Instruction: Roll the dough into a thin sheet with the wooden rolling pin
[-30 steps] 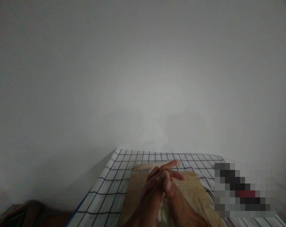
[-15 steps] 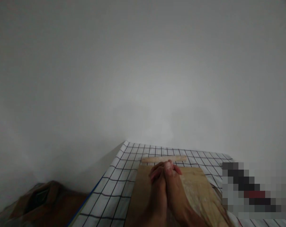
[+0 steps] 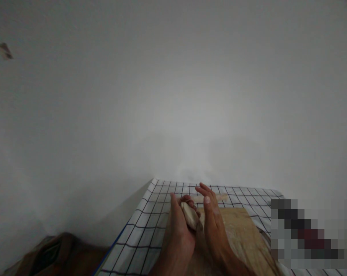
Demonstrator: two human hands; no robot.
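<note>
- One pale lump (image 3: 189,216), dough-like and smooth, and here it sits, low in the frame, just right of the bottom centre, in my cupped palm!
- My left hand (image 3: 181,232) has it: fingers curled round the far side, thumb pointing up along the left, a firm hold on the lump.
- My right hand (image 3: 214,224), just to the right, is flat and unclasped, fingers stretched towards the wall, palm turned to the lump; whether its lower edge touches, I cannot tell.
- Under us both, bottom centre to lower right, the wooden board (image 3: 236,230), its surface streaked with pale smears.
- Beyond the board's far edge, a pale stick (image 3: 221,197) lies crosswise, partly hidden behind my fingers.
- All around, the checked cloth (image 3: 141,226), white with dark lines, a blue edge (image 3: 112,245) running down its left side.
- Lower right, a pixelated patch (image 3: 308,234) hides something dark.
- Lower left, a brown object (image 3: 61,245), too dim to name.
- And filling everything above, the grey-white wall (image 3: 173,96), with a small scrap (image 3: 4,51) up in the upper left!
</note>
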